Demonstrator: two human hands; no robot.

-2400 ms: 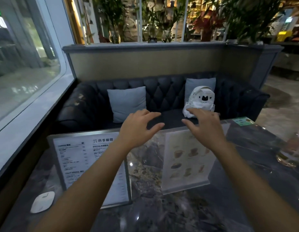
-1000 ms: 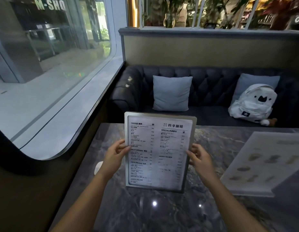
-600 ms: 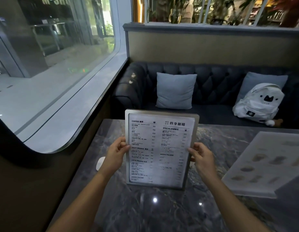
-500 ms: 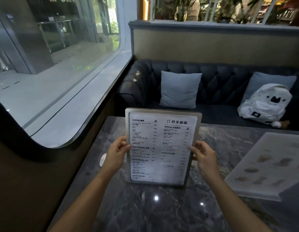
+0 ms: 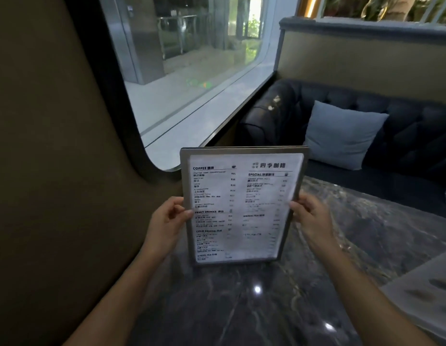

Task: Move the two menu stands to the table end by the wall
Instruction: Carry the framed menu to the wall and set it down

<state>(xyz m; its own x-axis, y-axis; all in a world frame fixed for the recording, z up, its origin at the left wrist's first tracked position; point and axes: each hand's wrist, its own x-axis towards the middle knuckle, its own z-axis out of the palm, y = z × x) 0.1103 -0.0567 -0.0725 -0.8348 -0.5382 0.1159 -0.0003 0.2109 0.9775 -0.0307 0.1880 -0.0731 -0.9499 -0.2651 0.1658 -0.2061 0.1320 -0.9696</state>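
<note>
A metal-framed menu stand (image 5: 242, 206) with a white printed drinks list stands upright near the left end of the dark marble table (image 5: 242, 308), close to the brown wall (image 5: 55, 171). My left hand (image 5: 168, 222) grips its left edge and my right hand (image 5: 310, 217) grips its right edge. Whether its base touches the table I cannot tell. The second menu stand (image 5: 426, 293), clear acrylic with pictures of food, shows only partly at the lower right edge, on the table.
A curved window (image 5: 192, 71) with a white sill runs along the wall behind the table. A dark tufted sofa (image 5: 404, 136) with a grey-blue cushion (image 5: 341, 136) lies beyond the table's far side.
Both hands took hold of the framed menu stand and carried it left toward the wall. The view has swung left, so the acrylic stand and the backpack slid out to the right.
</note>
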